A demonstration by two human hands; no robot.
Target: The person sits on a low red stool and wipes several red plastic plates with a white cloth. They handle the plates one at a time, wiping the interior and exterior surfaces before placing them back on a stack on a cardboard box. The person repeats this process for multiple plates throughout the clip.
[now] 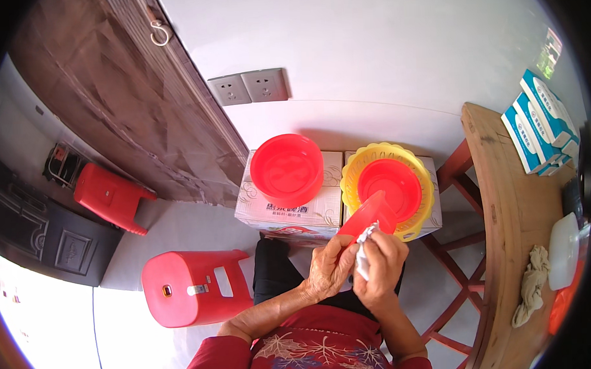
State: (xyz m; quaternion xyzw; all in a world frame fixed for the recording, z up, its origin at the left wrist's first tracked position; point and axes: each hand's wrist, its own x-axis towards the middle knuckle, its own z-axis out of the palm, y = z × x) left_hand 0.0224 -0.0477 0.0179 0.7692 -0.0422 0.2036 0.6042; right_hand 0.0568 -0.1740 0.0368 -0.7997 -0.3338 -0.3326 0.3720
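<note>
My left hand (329,268) is closed on the edge of a red plastic bowl (369,213), which is tilted on its side in front of me. In my right hand (381,259) is a crumpled white cloth (362,260), pinched against the near rim of that bowl; whether it is paper or fabric I cannot tell. Just beyond, a yellow basket (348,176) with a scalloped rim holds another red bowl (392,184). A third red bowl (287,170) stands to the left, on a cardboard box (260,202).
A red plastic stool (175,280) is at my left, and a second red stool (110,194) lies farther off by the dark door (63,238). On my right, a wooden table (498,197) bears blue-and-white boxes (537,121) and a beige rag (532,287). Wall sockets (250,87) are above the boxes.
</note>
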